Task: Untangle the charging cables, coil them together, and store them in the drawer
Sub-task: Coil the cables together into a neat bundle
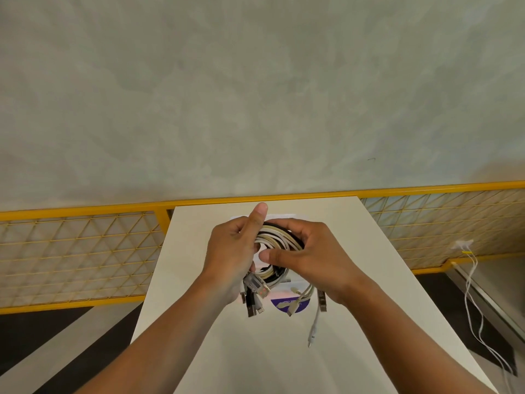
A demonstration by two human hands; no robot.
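A coil of cables (279, 237), with white, cream and black strands wound into a flat ring, is held in the air above the middle of the bench (377, 280), its open face turned up toward the camera. The left hand (231, 251) has its grip closed round the ring's left side, thumb sticking up toward the bench's far edge. The right hand (311, 255) grasps the right side, thumb pinching across the front. The loose plug ends (255, 295) hang from the ring's near side, their long axes pointing toward the bench's near end, and one white end (314, 325) trails lowest. On the bench under the ring lies a white item with a purple label (284, 304), perhaps a box. Behind the bench's far edge run a yellow mesh railing (71, 251) and a grey wall (255, 95). Right of the bench, white cords (466, 294) hang down.
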